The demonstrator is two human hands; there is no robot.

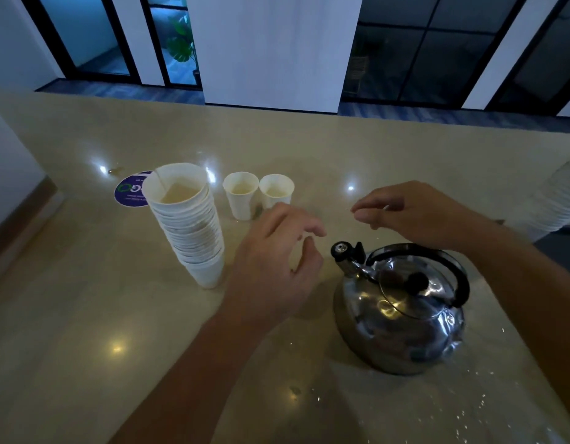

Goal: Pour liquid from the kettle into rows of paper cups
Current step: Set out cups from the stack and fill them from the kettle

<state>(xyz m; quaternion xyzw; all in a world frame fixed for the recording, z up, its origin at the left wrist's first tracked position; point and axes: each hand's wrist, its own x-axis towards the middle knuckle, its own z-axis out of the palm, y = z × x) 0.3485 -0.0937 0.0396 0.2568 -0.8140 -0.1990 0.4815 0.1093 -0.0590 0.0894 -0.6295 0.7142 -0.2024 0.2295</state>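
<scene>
Steel whistling kettle (402, 315) parked upright on the beige countertop (69, 331), near side, spout (343, 253) aimed left toward the cups, handle (450, 270) arched over the lid. Neither hand on it. Good parking spot: spout already on the cup side, handle on the right-hand side.

Two single paper cups (240, 195) (276, 190) side by side further back, rims nearly touching, both showing pale liquid inside. Probably the start of a row.

Tall nested stack of paper cups (191, 225) to the left, leaning slightly, top cup also showing liquid. Round purple sticker (130, 192) behind it on the counter.

Left hand (277, 264) hovering between stack and kettle, fingers loosely curled, gripping nothing visible. Right hand (411, 213) above the kettle, fingers relaxed, thumb and forefinger close together; cannot tell if anything pinched, nothing visible there.

Scattered droplets on the counter right of the kettle, so spill risk on pours.

Likely next: pull a fresh cup off the stack, extend the row, then grab the handle.
</scene>
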